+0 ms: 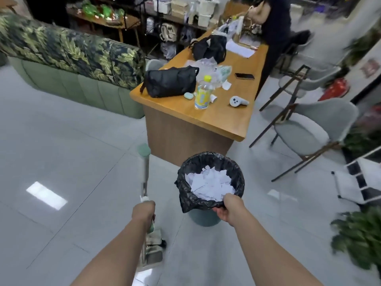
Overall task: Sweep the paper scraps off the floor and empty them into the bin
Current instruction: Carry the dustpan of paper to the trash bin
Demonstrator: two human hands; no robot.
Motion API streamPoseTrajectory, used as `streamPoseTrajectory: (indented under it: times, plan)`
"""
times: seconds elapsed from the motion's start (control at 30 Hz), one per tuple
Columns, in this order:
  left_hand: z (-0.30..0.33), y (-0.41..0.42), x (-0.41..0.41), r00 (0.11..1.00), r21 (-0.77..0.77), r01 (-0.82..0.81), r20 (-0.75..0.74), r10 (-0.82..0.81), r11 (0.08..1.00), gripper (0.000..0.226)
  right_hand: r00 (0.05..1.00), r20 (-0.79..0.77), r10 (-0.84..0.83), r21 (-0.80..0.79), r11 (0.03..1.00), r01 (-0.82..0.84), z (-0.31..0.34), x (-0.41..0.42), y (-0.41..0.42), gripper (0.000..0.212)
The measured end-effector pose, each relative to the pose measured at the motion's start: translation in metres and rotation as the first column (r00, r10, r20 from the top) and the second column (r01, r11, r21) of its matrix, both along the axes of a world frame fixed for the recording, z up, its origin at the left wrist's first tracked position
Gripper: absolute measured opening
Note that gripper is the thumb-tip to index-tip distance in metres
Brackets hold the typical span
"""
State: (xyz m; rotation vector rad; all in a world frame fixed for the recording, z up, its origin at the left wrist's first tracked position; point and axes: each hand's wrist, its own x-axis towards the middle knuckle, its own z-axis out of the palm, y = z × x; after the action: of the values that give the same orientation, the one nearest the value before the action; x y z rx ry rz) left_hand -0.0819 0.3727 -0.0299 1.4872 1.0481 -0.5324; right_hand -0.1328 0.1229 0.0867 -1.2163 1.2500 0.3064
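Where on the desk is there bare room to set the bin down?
Free: the desk's near corner, in front of the bottle and white controller. Also the right edge beyond the phone. Crowded: the middle and far end, with black bags, plastic wrap and papers.

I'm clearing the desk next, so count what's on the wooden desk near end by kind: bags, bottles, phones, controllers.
Black bags: 2
Bottles: 1, yellow cap
Phones: 1, dark, lying flat
White controllers: 1
Total: 5
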Motion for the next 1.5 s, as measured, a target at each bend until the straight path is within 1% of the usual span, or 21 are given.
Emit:
streamPoseTrajectory:
  times: [0.1,0.17,0.2,0.27,0.33,0.47,0.53,0.63,0.7,0.8,0.9,0.97,1.03,1.13,1.23,1.3,1.37,1.47,1.5]
  plan:
    - [0.005,-0.064,-0.012,0.99,0.011,0.138,0.001,-0.138,0.99,0.021,0.989,0.024,-0.145,0.023,0.989,0.144,-0.014,-0.027,-0.059,0.024]
    - [0.009,-0.109,-0.024,0.977,0.039,0.212,0.021,-0.213,0.976,0.011,0.978,0.041,-0.203,0.052,0.978,0.201,-0.016,-0.049,-0.099,0.024]
    - [0.01,-0.131,-0.029,0.967,0.053,0.25,0.022,-0.252,0.967,0.011,0.974,0.037,-0.225,0.058,0.973,0.223,-0.015,-0.062,-0.119,0.025]
    - [0.01,-0.174,-0.04,0.943,0.052,0.33,0.019,-0.332,0.942,0.016,0.955,0.057,-0.291,0.075,0.955,0.287,-0.016,-0.087,-0.16,0.03]
    - [0.009,-0.219,-0.049,0.911,0.066,0.41,0.02,-0.412,0.91,0.02,0.932,0.065,-0.356,0.042,0.934,0.354,-0.015,-0.112,-0.201,0.037]
    - [0.008,-0.316,-0.065,0.836,0.06,0.544,0.05,-0.547,0.837,0.026,0.897,0.027,-0.441,0.021,0.898,0.44,-0.016,-0.172,-0.279,0.034]
    - [0.012,-0.367,-0.079,0.789,0.052,0.609,0.065,-0.611,0.792,0.028,0.857,0.027,-0.515,0.008,0.857,0.515,-0.019,-0.202,-0.314,0.034]
    - [0.016,-0.441,-0.105,0.68,0.074,0.723,0.099,-0.726,0.687,0.036,0.753,0.035,-0.658,0.002,0.753,0.658,-0.026,-0.245,-0.358,0.031]
    - [0.022,-0.488,-0.122,0.58,0.117,0.798,0.117,-0.806,0.592,0.04,0.68,0.022,-0.733,-0.006,0.68,0.733,-0.032,-0.271,-0.383,0.029]
    - [0.03,-0.557,-0.149,0.451,0.121,0.877,0.127,-0.883,0.465,0.038,0.549,0.017,-0.836,0.008,0.549,0.836,-0.04,-0.305,-0.416,0.023]
    - [0.03,-0.621,-0.179,0.305,0.141,0.935,0.143,-0.942,0.324,0.037,0.375,0.029,-0.926,0.008,0.376,0.927,-0.042,-0.337,-0.449,0.015]
    - [0.03,-0.66,-0.201,0.219,0.134,0.962,0.14,-0.966,0.238,0.034,0.235,0.039,-0.971,0.026,0.236,0.971,-0.043,-0.356,-0.471,0.016]
    - [0.029,-0.7,-0.217,0.121,0.148,0.979,0.142,-0.982,0.142,0.031,0.137,0.036,-0.99,0.027,0.138,0.99,-0.044,-0.373,-0.493,0.014]
    - [0.024,-0.767,-0.238,-0.052,0.185,0.982,0.128,-0.99,-0.028,0.036,-0.015,0.039,-0.999,0.016,-0.014,1.0,-0.051,-0.403,-0.523,0.011]
    - [0.025,-0.824,-0.263,-0.192,0.245,0.957,0.122,-0.974,-0.158,0.04,-0.136,0.036,-0.99,0.016,-0.135,0.991,-0.059,-0.433,-0.539,0.01]
    - [0.027,-0.86,-0.287,-0.287,0.275,0.93,0.126,-0.95,-0.244,0.041,-0.2,0.031,-0.979,0.026,-0.199,0.98,-0.067,-0.456,-0.546,0.007]
    - [0.028,-0.898,-0.311,-0.36,0.293,0.904,0.126,-0.924,-0.313,0.04,-0.264,0.018,-0.964,0.038,-0.263,0.964,-0.077,-0.482,-0.555,0.006]
    - [0.025,-0.965,-0.349,-0.413,0.324,0.875,0.108,-0.904,-0.361,0.037,-0.378,-0.047,-0.925,0.039,-0.38,0.924,-0.097,-0.524,-0.575,0.012]
    - [0.021,-0.988,-0.363,-0.431,0.344,0.862,0.109,-0.896,-0.372,0.038,-0.401,-0.064,-0.914,0.04,-0.404,0.914,-0.104,-0.539,-0.584,0.014]
